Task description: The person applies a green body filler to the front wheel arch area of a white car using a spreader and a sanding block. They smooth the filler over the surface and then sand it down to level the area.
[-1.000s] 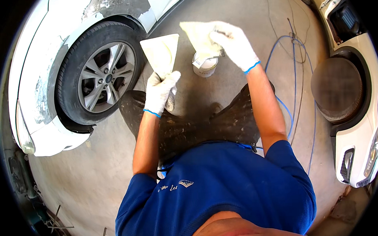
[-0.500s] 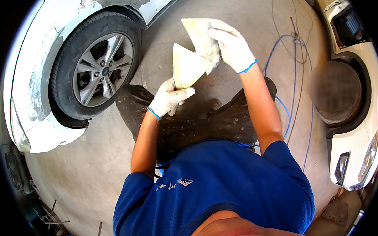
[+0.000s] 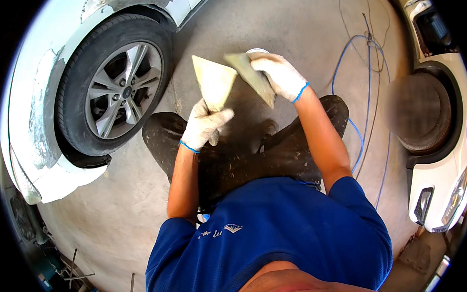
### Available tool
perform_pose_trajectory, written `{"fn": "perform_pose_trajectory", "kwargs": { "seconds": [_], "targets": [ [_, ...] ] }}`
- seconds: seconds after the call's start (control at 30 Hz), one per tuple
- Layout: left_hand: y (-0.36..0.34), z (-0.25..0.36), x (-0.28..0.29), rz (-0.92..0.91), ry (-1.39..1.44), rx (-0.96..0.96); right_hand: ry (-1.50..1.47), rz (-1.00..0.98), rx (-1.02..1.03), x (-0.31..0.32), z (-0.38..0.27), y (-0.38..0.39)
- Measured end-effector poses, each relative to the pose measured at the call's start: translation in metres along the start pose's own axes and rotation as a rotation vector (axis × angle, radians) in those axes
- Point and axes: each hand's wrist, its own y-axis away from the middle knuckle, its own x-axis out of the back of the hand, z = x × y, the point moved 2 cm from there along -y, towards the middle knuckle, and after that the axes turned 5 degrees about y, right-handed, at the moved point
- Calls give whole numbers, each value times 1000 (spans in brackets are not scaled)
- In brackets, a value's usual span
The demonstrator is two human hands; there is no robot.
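Observation:
My gloved left hand is closed round the narrow end of a pale yellow putty spreader, whose wide blade fans out upward. Fingers of my right hand, in a matching white glove with a blue cuff, grip a second flat putty spreader. That one is tilted, pale with a greenish shade, and slightly smeared by motion. A small gap separates the two spreaders, both held above the floor in front of my knees.
To the left stands a white car with sanded patches round its front wheel. A white round rim shows behind my right hand. A blue hose loops over the concrete floor; another white car stands at right.
The two spreaders, overlapping before, are now apart. The right one has come down and turned more edge-on; the left one has shifted left. The white rim has come into sight.

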Motion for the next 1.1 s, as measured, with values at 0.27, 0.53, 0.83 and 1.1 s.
{"fn": "perform_pose_trajectory", "kwargs": {
  "seconds": [0.27, 0.53, 0.83, 1.1],
  "targets": [
    [-42, 35, -10, 44, -83, 165, -112, -93, -344, -2, 22, -32],
    [-75, 42, 22, 170, -108, 135, -28, 294, 131, 31, -22, -79],
    [-127, 67, 52, 324, -29, 62, 495, -147, 39, 58, -8, -127],
    [-145, 183, -6, 244, 43, 71, -117, -290, -371, 51, -73, -94]
  ]
}}
